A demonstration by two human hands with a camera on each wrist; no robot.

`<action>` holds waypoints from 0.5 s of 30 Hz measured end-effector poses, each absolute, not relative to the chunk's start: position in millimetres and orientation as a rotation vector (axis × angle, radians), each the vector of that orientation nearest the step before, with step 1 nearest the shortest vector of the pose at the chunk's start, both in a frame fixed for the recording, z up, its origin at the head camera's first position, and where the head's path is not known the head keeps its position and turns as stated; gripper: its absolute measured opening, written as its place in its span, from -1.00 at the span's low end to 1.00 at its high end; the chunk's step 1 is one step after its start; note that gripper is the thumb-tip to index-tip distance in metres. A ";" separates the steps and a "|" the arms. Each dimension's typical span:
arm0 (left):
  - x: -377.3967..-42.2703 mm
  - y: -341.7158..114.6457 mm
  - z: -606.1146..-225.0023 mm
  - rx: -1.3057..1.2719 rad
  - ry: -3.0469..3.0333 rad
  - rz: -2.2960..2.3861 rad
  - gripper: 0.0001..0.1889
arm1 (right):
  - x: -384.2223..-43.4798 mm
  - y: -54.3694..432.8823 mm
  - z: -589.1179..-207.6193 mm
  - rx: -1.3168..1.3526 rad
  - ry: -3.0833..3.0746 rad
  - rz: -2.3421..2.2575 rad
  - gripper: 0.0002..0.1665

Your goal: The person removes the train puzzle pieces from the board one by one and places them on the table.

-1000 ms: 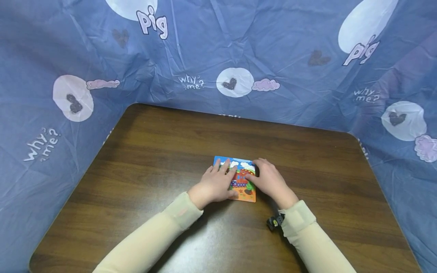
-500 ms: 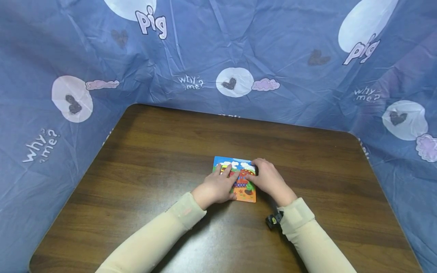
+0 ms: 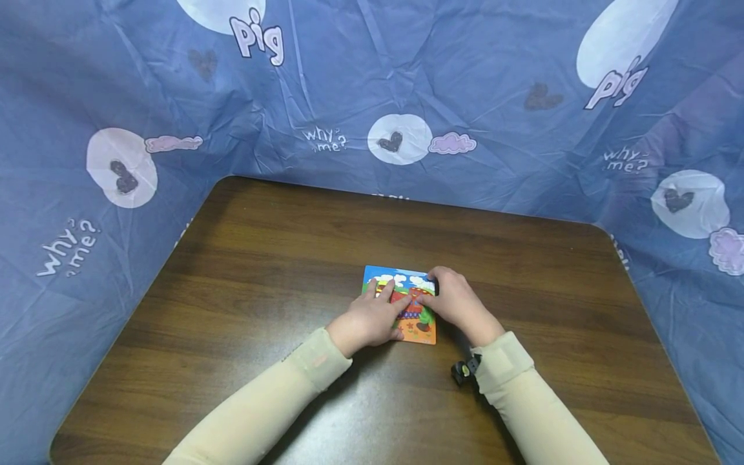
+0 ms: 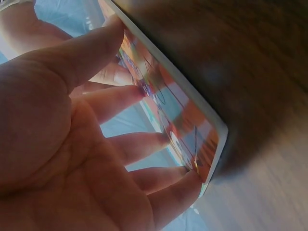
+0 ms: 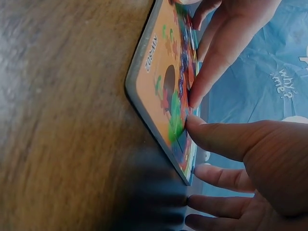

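A small, thin jigsaw puzzle [image 3: 418, 332] with a bright train picture lies flat on the wooden table. Curved cut lines cross its face in the left wrist view. My left hand [image 3: 370, 320] spreads over its left half, with fairly straight fingers; the fingertips [image 4: 163, 139] touch the picture and the thumb is at its near edge. At the right side, my right hand [image 3: 462, 303] holds the puzzle, thumb [image 5: 204, 134] on the face and index finger at the far right corner. Its other fingers extend past the edge. The left index fingertip and right thumb almost meet.
The brown wooden table [image 3: 290, 245] has rounded corners and surrounds the puzzle. Behind it and at its sides hangs a blue printed cloth [image 3: 494, 77]. A small black camera [image 3: 463, 371] hangs under the right wrist.
My left hand has slid slightly nearer and to the right, uncovering more sky and part of the train. Its index fingertip has shifted toward the right thumb. The right hand and puzzle stay nearly still.
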State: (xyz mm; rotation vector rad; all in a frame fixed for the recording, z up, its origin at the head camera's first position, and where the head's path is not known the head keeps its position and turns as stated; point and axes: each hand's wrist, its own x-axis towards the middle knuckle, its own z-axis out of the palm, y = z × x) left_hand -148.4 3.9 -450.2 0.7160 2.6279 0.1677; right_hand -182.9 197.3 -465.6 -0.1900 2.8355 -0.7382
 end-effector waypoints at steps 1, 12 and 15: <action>-148.5 4.1 -450.2 0.712 2.627 0.167 -0.19 | -183.3 197.0 -465.6 -0.186 2.834 -0.738 -0.42; -151.8 6.9 -450.7 0.674 2.608 0.144 -0.16 | -188.7 198.3 -465.1 -0.140 2.787 -0.755 -0.43; -152.5 7.0 -451.8 0.676 2.608 0.134 -0.16 | -189.4 197.9 -464.2 -0.134 2.791 -0.752 -0.44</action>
